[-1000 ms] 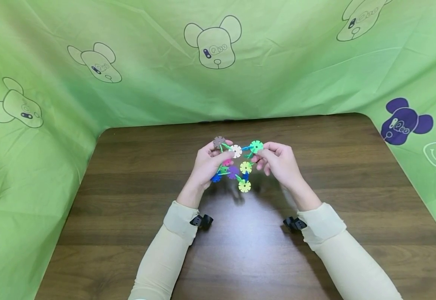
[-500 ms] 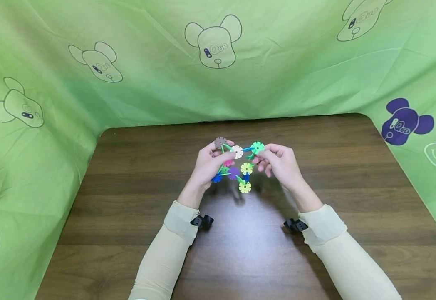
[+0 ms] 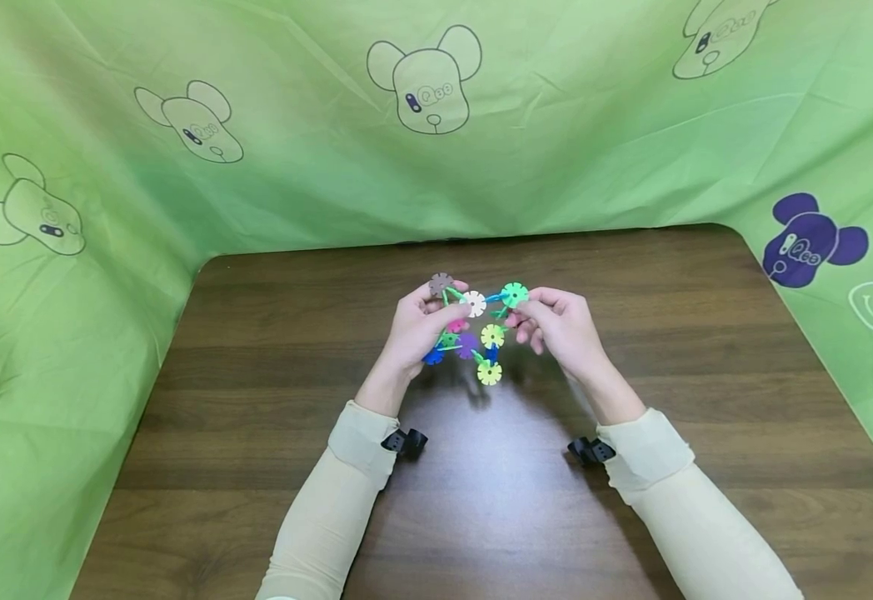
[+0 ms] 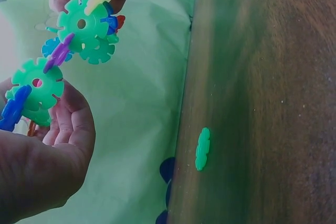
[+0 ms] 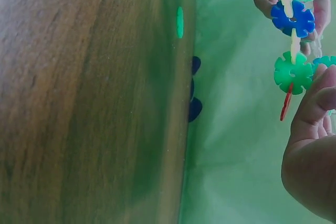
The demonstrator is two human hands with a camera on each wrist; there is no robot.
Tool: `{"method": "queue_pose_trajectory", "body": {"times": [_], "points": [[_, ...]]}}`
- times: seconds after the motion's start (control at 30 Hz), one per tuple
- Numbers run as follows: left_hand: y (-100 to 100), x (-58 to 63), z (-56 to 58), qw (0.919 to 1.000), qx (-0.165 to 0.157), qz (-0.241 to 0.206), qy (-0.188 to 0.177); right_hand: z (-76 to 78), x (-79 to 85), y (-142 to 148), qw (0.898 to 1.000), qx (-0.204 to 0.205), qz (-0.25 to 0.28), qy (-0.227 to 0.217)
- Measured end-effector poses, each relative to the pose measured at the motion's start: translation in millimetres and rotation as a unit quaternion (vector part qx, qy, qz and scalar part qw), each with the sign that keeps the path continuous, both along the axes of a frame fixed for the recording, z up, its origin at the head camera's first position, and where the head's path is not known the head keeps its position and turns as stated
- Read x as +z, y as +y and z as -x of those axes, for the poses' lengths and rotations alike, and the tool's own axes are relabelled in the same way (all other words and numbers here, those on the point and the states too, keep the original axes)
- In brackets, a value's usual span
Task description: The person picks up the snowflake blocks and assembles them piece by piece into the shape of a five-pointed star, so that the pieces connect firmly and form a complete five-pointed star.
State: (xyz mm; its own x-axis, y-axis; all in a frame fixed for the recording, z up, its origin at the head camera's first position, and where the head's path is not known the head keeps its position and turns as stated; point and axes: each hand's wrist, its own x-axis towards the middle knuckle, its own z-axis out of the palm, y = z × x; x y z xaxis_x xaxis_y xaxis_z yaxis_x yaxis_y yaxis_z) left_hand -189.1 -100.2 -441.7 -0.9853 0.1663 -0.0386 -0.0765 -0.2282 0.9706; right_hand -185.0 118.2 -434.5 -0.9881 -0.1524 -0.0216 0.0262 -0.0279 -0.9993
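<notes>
Both hands hold one openwork chain of notched plastic snowflake discs above the table in the head view. The left hand (image 3: 416,325) grips its left side, thumb on the white disc (image 3: 475,303), with a brown disc (image 3: 441,284) above its fingers. Between thumb and fingers, the right hand (image 3: 562,323) pinches the green disc (image 3: 515,295) at the upper right. Lower down hang a purple disc (image 3: 468,346) and two yellow ones, the lowest yellow disc (image 3: 490,372) being free of both hands. In the right wrist view a red disc (image 5: 286,104) sticks out edge-on. Fingers hide parts of the chain.
A loose green disc (image 4: 202,149) lies on the table in both wrist views; the head view does not show it. The brown wooden table (image 3: 256,400) meets a green printed cloth (image 3: 556,167) at the back and sides. Black wrist cameras (image 3: 405,442) sit at the cuffs.
</notes>
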Motion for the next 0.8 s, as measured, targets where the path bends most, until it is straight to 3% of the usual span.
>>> {"method": "queue_pose_trajectory", "body": {"times": [0.3, 0.57, 0.8], "points": [[1.0, 3.8, -1.8, 1.0000, 0.003, 0.007, 0.003, -1.7, 3.6, -0.6, 0.998, -0.004, -0.056, 0.028], [-0.2, 5.8, -3.8, 0.9999, 0.004, 0.014, 0.007, -4.5, 5.7, -4.9, 0.996, -0.015, -0.055, 0.064], [-2.5, 6.8, -3.4, 0.9998, -0.003, 0.013, 0.012, -1.6, 10.2, -4.7, 0.991, 0.014, -0.097, 0.090]]}}
